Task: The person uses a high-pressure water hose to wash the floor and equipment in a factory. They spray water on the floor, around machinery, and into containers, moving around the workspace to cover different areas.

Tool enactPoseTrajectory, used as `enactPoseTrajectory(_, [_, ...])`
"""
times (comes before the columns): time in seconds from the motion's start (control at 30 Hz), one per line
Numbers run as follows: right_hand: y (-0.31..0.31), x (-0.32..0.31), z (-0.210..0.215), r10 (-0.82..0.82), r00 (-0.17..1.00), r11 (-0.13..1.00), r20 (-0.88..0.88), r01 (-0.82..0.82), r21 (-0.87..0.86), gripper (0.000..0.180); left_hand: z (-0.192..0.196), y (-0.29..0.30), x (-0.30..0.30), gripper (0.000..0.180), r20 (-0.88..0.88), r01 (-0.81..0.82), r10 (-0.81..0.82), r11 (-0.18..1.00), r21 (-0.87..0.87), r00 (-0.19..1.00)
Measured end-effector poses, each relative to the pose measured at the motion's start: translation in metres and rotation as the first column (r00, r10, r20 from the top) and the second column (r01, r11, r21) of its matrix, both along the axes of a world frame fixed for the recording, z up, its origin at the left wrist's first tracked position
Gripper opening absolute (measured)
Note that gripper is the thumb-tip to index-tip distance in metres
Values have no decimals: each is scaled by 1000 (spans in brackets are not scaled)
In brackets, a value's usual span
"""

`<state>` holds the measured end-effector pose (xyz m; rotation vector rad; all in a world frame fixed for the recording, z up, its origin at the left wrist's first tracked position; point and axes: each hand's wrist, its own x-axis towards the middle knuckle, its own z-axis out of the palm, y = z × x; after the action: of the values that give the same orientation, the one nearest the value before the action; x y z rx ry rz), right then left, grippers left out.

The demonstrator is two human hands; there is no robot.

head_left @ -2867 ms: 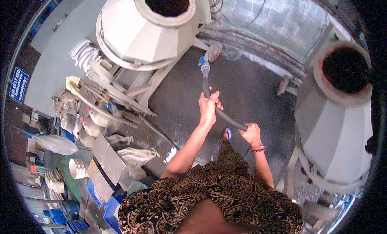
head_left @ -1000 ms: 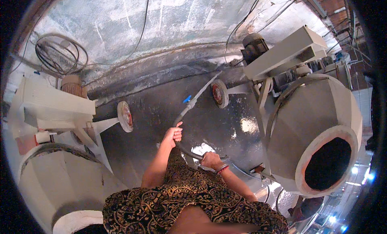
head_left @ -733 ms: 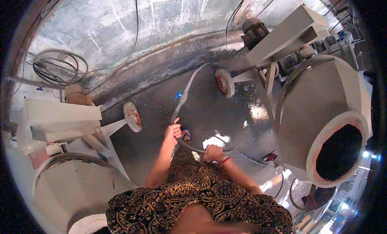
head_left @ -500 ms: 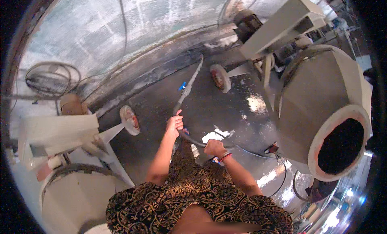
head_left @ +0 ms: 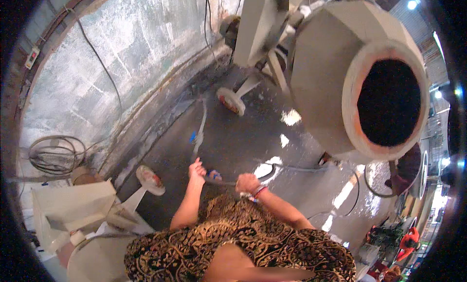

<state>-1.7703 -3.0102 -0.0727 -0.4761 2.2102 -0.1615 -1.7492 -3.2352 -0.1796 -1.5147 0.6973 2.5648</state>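
Black-and-gold patterned garment (head_left: 253, 243), red bracelet (head_left: 259, 192) on right wrist.

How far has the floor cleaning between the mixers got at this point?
Done: the floor near the big mixer drum is dark and shiny wet. In hand: left hand and right hand both grip a long-handled tool whose head reaches toward the wall base. Left: pale residue lines the foot of the wall, beside the small wheel.

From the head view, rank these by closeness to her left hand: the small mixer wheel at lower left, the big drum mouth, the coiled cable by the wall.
From the left hand:
1. Small mixer wheel, just to its left.
2. Coiled cable, far left by the wall.
3. Big drum mouth, upper right, across the wet floor.
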Motion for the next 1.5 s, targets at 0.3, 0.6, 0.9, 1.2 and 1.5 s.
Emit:
enactPoseTrajectory(0.3, [108,76,1,-239,968,970,-71,235,-68,29,15,103,27,34,65,55,-50,996,-69,997])
enactPoseTrajectory(0.6, [212,178,8,-507,859,856,-75,491,-165,27,18,214,69,33,54,373,-370,926,-55,927])
enactPoseTrajectory(0.9, [263,212,-26,-942,334,333,-25,926,-178,29,61,370,27,43,-60,692,-705,707,-150,707])
enactPoseTrajectory(1.2, [313,222,-52,-969,119,35,217,933,-357,43,98,506,18,34,-114,919,-983,177,-352,145])
enactPoseTrajectory(1.5, [383,260,-49,-927,321,150,192,790,-595,63,118,610,37,29,-54,861,-921,-339,-379,-387])
